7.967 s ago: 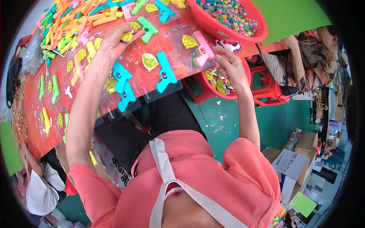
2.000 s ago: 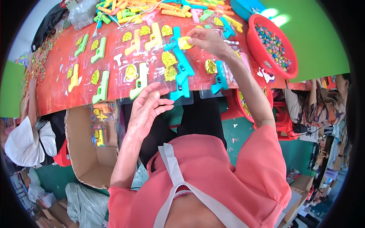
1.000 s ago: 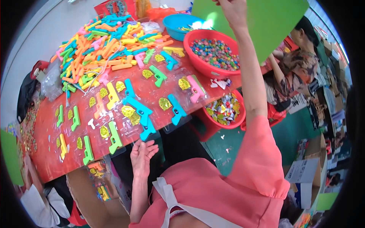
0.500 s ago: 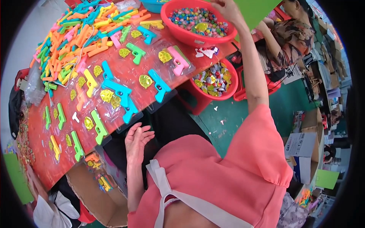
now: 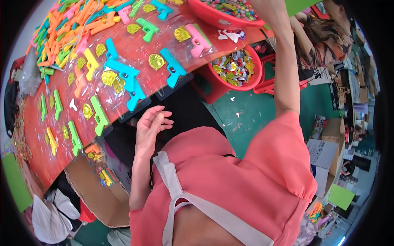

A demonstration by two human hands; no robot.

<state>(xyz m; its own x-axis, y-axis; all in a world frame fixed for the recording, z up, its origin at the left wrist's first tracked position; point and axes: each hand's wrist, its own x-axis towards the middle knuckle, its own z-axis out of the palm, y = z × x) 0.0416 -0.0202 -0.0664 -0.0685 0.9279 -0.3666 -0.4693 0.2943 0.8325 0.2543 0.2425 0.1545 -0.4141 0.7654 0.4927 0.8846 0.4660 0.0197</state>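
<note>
At the near edge of the red worktop (image 5: 135, 43), left hand (image 5: 151, 123) hangs open, empty, just below bagged cyan plastic toy pistols (image 5: 127, 80). Right hand reaches over the red plastic basin (image 5: 217, 16); its grip is out of frame. Judged step: fetching filler; next, dropping it by a pistol.

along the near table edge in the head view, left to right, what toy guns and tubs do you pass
green gun → second green gun → cyan gun → second cyan gun → low red tub of wrapped bits
</note>
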